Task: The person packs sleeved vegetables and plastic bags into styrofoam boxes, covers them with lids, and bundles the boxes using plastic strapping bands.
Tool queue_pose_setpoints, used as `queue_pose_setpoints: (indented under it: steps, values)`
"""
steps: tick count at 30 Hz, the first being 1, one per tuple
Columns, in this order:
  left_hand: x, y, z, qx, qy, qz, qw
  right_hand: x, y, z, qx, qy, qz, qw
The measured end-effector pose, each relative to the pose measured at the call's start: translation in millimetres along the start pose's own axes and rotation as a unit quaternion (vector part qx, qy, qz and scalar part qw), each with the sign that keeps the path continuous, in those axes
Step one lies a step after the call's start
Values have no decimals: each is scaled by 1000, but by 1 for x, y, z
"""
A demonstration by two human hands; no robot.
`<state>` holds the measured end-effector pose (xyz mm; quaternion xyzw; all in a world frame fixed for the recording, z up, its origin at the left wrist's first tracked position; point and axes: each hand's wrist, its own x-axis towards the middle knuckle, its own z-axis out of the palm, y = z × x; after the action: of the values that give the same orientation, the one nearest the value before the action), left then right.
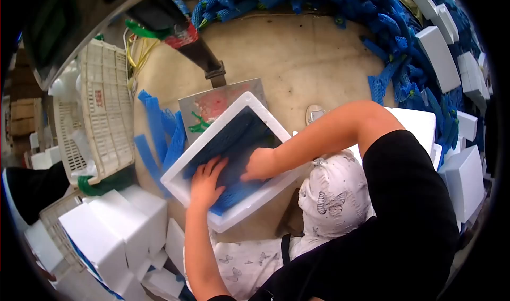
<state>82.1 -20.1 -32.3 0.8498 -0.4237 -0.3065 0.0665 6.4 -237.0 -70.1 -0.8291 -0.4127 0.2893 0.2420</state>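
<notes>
A white foam box [174,176] stands tilted in front of me, its open top facing up. Inside lie blue mesh-covered items [234,136]; what the mesh holds is not clear. My left hand [204,183] rests at the near left inside of the box, fingers spread over the blue mesh. Deeper in the box, my right hand [259,165] points down at the mesh. Its fingers are blurred and partly hidden, so any hold on the mesh cannot be made out.
Behind the box is a metal scale platform [249,88] with a dark post [199,51]. A cream plastic crate [106,110] stands left. Foam boxes [114,226] are stacked at lower left, more foam pieces [462,181] at right. Blue mesh-wrapped items [398,35] are heaped behind.
</notes>
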Motion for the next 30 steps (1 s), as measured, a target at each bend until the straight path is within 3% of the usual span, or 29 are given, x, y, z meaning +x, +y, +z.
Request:
queue_pose_setpoints:
  steps: [3, 5, 6, 7, 8, 10, 12, 13, 14, 15, 16, 17, 19, 20, 21, 22, 24, 25, 27, 29, 30]
  values:
    - [-10, 23, 10, 44, 88, -55, 994, -8, 9, 14, 29, 111, -71, 991]
    - [-13, 61, 15, 104, 191, -71, 973, -21, 11, -18, 103, 272, -161, 943]
    - [-12, 68, 24, 79, 154, -50, 984, -41, 17, -49, 63, 383, -109, 915]
    - [-5, 72, 31, 32, 59, -16, 998, -60, 36, -66, 51, 554, -62, 829]
    - [1, 59, 44, 13, 20, 3, 1000, -85, 67, -71, 46, 658, 35, 750]
    - [10, 44, 50, 2, -12, 31, 999, -158, 148, -33, 67, 750, 240, 613]
    - [15, 40, 43, -12, -68, 26, 997, -256, 197, 59, -52, 679, 517, 519]
    - [15, 38, 45, -10, -77, 35, 996, -307, 198, 124, -54, 569, 663, 482]
    - [12, 36, 50, 2, -66, 34, 997, -336, 182, 146, 94, 419, 848, 310]
    - [10, 36, 53, 13, -58, 31, 998, -355, 162, 122, 287, 296, 890, 195]
    - [10, 37, 54, 9, -60, 25, 998, -390, 189, 176, 316, 343, 849, 250]
    - [4, 35, 53, 4, -72, 35, 997, -399, 169, 178, 315, 333, 856, 238]
    - [4, 37, 51, 16, -64, 25, 998, -418, 158, 156, 310, 123, 848, 411]
    - [4, 37, 52, 23, -69, 22, 997, -430, 182, 190, 305, 106, 884, 338]
    - [5, 39, 56, 21, -67, 15, 997, -436, 206, 202, 302, 106, 883, 344]
    - [4, 39, 56, 23, -68, 15, 997, -438, 222, 213, 337, 71, 842, 415]
    - [4, 43, 48, 26, -88, 12, 996, -401, 230, 226, 299, 63, 908, 286]
    - [6, 44, 51, 25, -88, 16, 996, -392, 228, 226, 299, 63, 909, 282]
    - [2, 41, 51, 8, -62, 15, 998, -377, 206, 194, 189, 100, 863, 458]
    - [4, 45, 46, -4, -70, 11, 997, -363, 193, 123, 165, 206, 816, 515]
    - [4, 43, 47, 2, -69, 9, 998, -364, 199, 93, 173, 278, 802, 499]
